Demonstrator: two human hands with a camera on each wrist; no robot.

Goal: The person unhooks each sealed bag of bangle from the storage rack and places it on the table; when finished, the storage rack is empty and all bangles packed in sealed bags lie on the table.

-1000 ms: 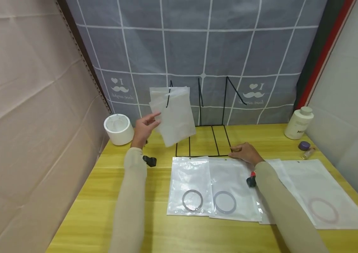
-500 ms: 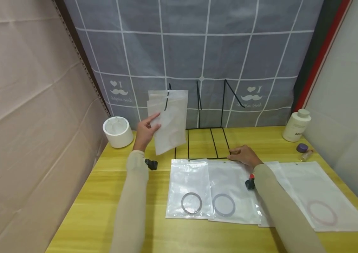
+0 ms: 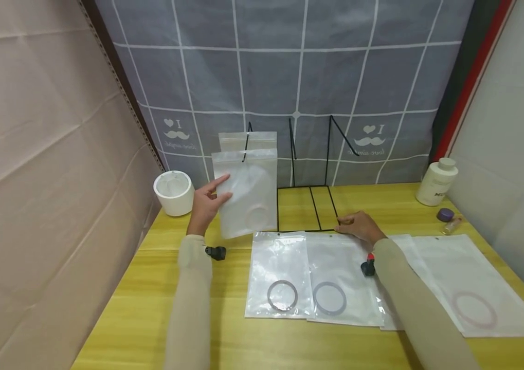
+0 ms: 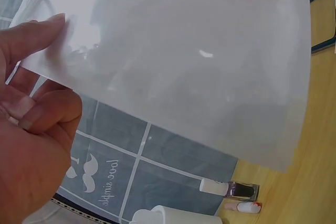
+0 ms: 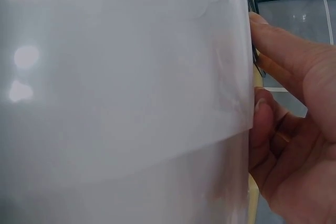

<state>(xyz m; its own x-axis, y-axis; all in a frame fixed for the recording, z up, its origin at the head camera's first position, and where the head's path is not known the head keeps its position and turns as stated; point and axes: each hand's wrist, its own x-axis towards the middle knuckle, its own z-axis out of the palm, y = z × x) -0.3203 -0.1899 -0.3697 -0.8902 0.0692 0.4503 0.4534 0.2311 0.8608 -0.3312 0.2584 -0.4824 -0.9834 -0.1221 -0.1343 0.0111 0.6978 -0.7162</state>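
Note:
My left hand [image 3: 206, 206] pinches the left edge of a white translucent zip bag [image 3: 245, 198] at the left hook of a black wire rack [image 3: 315, 208]. A pale ring shows faintly low in this bag; the left wrist view shows it as pinkish. Behind it another bag [image 3: 257, 139] hangs on the same hook, mostly hidden. The rack's middle and right hooks bear nothing. My right hand [image 3: 360, 226] pinches the front right corner of the rack's base. In the right wrist view, bag plastic [image 5: 131, 87] lies beside the fingers.
Several zip bags lie along the table front, among them a left one [image 3: 280, 257] and a right one [image 3: 447, 267], with rings inside. A white cylindrical cup [image 3: 175, 199] stands left. At right are a white bottle [image 3: 436, 182], a purple cap [image 3: 445, 215] and a small vial [image 3: 452, 226].
The front bag in my left hand has come lower, its top edge now below that of the bag behind, and its face turned more toward me. My right hand stays at the rack's corner.

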